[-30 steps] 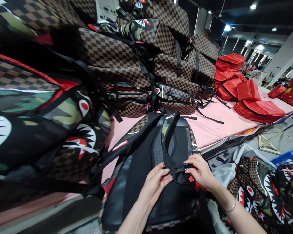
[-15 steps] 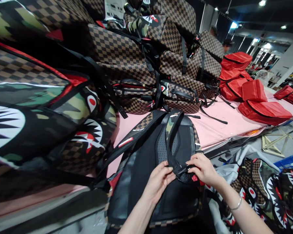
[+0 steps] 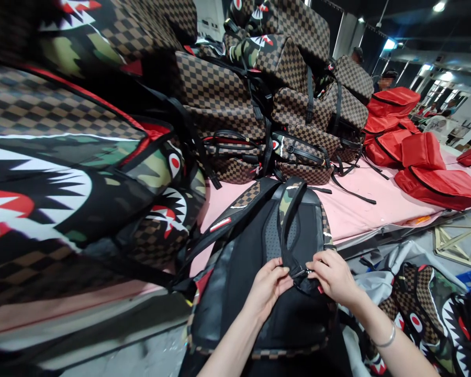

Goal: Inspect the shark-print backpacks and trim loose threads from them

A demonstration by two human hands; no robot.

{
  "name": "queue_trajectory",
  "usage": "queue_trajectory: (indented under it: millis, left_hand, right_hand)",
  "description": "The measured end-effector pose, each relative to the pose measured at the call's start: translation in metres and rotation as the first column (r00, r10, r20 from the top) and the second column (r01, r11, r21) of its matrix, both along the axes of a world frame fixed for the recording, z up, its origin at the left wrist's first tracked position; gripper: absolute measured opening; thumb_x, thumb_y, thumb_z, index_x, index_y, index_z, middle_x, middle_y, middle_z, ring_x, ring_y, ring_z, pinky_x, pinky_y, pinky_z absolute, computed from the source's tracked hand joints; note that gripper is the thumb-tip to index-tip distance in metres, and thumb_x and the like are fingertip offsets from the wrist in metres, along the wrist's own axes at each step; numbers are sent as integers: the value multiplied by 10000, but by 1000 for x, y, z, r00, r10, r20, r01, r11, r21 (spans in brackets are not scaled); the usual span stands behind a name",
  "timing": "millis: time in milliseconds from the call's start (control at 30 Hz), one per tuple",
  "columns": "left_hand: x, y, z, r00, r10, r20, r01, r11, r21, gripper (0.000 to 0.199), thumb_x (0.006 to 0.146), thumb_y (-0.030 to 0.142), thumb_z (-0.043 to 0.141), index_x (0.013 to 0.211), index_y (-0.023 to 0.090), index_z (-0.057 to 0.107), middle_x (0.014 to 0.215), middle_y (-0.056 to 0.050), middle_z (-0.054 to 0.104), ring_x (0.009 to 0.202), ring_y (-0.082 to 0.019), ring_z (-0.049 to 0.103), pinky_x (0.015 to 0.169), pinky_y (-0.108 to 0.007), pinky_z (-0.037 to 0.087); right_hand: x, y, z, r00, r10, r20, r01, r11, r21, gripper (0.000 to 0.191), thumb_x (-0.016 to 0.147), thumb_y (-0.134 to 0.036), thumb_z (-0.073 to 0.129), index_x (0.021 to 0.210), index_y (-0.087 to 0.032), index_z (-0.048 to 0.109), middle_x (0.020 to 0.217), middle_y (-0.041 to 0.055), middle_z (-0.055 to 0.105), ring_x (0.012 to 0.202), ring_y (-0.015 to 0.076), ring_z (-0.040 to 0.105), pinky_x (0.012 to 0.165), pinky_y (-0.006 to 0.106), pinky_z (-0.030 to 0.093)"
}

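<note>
A backpack [image 3: 243,251] lies with its black padded back facing up, partly on the pink table edge and toward my body. Its shoulder strap [image 3: 288,220], black with a camouflage patch, curves down over the back panel. My left hand [image 3: 269,288] pinches the strap's lower end. With thumb and fingers together, my right hand [image 3: 332,275] grips the same strap end from the other side, at a small dark fitting whose details I cannot make out. The other shoulder strap [image 3: 235,214], with a red-and-white label, stretches off to the left.
Checkered backpacks [image 3: 215,89] are piled at the back, and a large shark-mouth camouflage bag [image 3: 113,183] stands close on the left. Red pouches [image 3: 435,183] sit on the pink table [image 3: 357,220] at right. More bags [image 3: 424,298] lie low at the right, by a grey cloth.
The whole view has shifted, so everything appears further right. My right hand's fingers have drawn closer together at the strap end; my left hand keeps its pinch.
</note>
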State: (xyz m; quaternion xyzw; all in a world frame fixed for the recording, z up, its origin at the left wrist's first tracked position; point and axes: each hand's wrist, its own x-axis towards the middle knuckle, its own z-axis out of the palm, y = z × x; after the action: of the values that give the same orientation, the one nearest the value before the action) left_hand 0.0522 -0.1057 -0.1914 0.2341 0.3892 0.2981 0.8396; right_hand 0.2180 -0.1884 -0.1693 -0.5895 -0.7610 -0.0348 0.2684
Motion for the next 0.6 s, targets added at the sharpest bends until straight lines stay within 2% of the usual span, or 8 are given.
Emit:
queue_trajectory:
  millis: [200, 433, 600]
  left_hand:
    - [0, -1, 0, 1000, 10, -5, -10, 1000, 2, 246, 588, 75, 667, 760, 169, 519, 563, 54, 557, 486, -83, 579, 534, -206, 527]
    - [0, -3, 1, 1000, 25, 11, -25, 1000, 4, 248, 585, 76, 672, 759, 166, 519, 593, 36, 582, 504, -91, 589, 547, -212, 528]
    - [-1, -3, 1, 999, 17, 32, -17, 1000, -5, 246, 581, 73, 674, 748, 168, 521, 570, 48, 566, 486, -81, 571, 533, -202, 519]
  right_hand:
    - [-1, -5, -7, 980, -7, -198, 15, 999, 40, 156, 880, -218, 483, 965, -178, 608, 866, 73, 586, 839, 189, 551, 745, 328, 480]
    - [5, -12, -7, 998, -30, -58, 31, 999, 10, 172, 878, -220, 486, 992, -184, 609, 903, 85, 589, 834, 195, 557, 722, 334, 487]
    - [-3, -11, -5, 998, -61, -13, 61, 998, -20, 180, 892, -243, 467, 988, -177, 605, 899, 88, 588, 832, 199, 553, 723, 329, 484]
